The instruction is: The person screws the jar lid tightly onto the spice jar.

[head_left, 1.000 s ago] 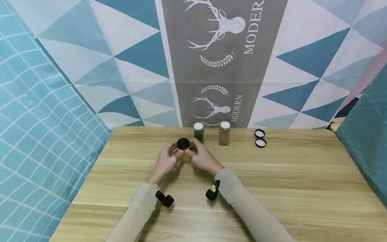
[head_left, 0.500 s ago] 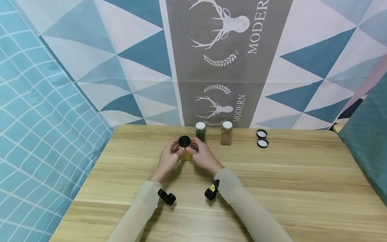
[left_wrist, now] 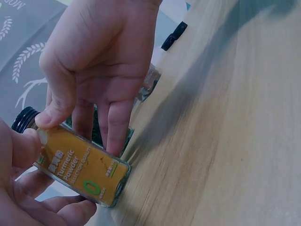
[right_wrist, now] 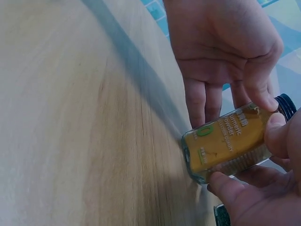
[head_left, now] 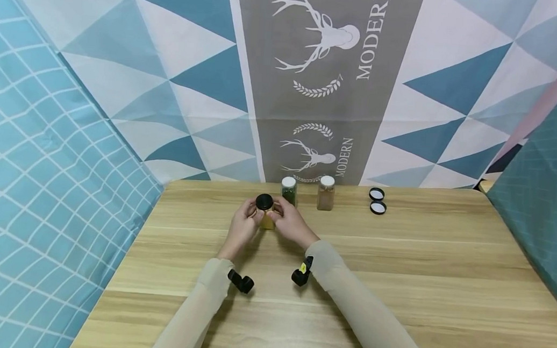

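A square glass jar of turmeric powder [head_left: 267,222] with a black lid [head_left: 264,201] is held between both hands near the back of the table. My left hand [head_left: 241,229] grips its left side, the thumb on the front below the lid. From the other side my right hand [head_left: 295,227] holds it, thumb also on the front. The label "Turmeric Powder" [left_wrist: 70,165] shows in the left wrist view. Whether the base of the jar touches the table cannot be told. Right behind the hands stands a white-topped jar with green contents [head_left: 289,195], partly covered by my right hand.
A white-topped jar with brownish contents [head_left: 326,199] stands right of the green one. Farther right, two black ring-shaped caps with white insides lie at the back, a rear cap [head_left: 377,194] and a front cap [head_left: 378,208]. A patterned cloth [head_left: 312,106] hangs behind the wooden table [head_left: 396,290].
Relative to the green jar, the turmeric jar has shifted slightly back and left with both hands still on it. The head view has also moved a little. The other jars and caps stay put.
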The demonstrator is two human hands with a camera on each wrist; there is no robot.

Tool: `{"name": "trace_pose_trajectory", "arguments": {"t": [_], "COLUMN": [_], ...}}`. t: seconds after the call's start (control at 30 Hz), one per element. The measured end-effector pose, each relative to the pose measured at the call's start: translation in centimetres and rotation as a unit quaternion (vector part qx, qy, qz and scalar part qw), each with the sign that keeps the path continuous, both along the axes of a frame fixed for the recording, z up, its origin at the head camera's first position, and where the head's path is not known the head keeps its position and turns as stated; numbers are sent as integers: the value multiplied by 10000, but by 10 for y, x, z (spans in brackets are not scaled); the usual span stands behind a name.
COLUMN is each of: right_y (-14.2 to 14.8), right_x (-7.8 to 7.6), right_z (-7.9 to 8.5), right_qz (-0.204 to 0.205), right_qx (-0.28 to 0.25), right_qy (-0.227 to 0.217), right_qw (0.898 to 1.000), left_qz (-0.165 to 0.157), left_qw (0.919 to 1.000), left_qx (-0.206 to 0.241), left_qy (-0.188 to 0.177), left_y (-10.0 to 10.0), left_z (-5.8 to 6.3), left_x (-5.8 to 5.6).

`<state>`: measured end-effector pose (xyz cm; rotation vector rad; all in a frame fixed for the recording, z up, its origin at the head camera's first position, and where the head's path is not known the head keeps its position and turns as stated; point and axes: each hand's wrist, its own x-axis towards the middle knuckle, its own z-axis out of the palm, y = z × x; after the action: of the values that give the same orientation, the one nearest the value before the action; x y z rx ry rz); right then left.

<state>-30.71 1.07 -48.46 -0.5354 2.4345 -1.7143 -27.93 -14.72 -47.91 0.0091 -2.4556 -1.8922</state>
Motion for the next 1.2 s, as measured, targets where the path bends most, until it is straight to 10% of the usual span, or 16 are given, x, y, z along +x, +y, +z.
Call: {"name": "trace_pose_trajectory", "arguments": {"t": [1.2], "right_y": [-19], "right_x": [8], "right_z": [5], "right_qz": [-398], "right_qx": [556], "right_qy": [39], "right_qw": [9976], "left_qz": [309], "left_qw": [9974], "left_qx": [403], "left_qy": [510], "left_y": [8], "left_z": [-3], "left_x": [-3]}}
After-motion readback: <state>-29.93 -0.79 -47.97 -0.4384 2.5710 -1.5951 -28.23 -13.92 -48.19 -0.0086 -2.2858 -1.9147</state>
